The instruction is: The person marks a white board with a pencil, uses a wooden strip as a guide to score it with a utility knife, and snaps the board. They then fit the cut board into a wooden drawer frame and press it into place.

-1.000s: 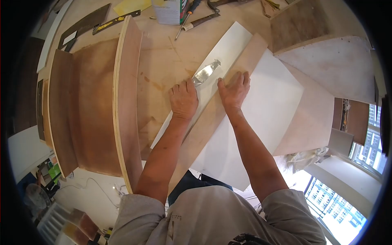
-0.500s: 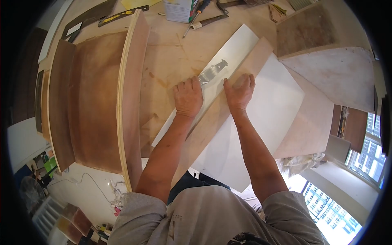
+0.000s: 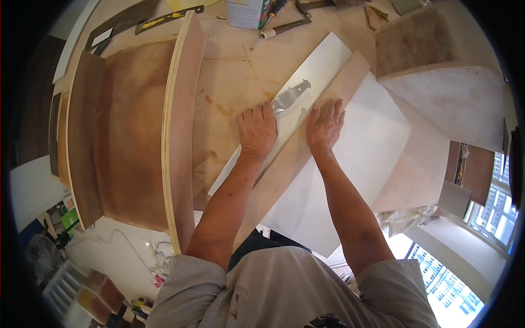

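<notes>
My left hand (image 3: 258, 130) is closed over the long white strip (image 3: 325, 54), its fingers curled at the strip's left edge. A flat, shiny grey patch with an uneven end (image 3: 292, 97) shows on the strip, just beyond those fingers. My right hand (image 3: 326, 126) lies open, fingers stretched out, on the narrow brown wooden board (image 3: 350, 71). This board runs diagonally alongside the white strip. To its right spreads a wide white panel (image 3: 372, 131), partly covered by my right forearm.
An open plywood box (image 3: 131, 131) stands at the left. A wooden box with a white side (image 3: 445, 93) is at the upper right. Along the far side lie a screwdriver (image 3: 268, 24), a hammer (image 3: 287, 27), a can (image 3: 244, 13) and a handsaw (image 3: 169, 21).
My right hand's fingers have straightened and flattened onto the brown board, the thumb coming closer to them. My left hand keeps its place on the strip. The whole view has shifted slightly.
</notes>
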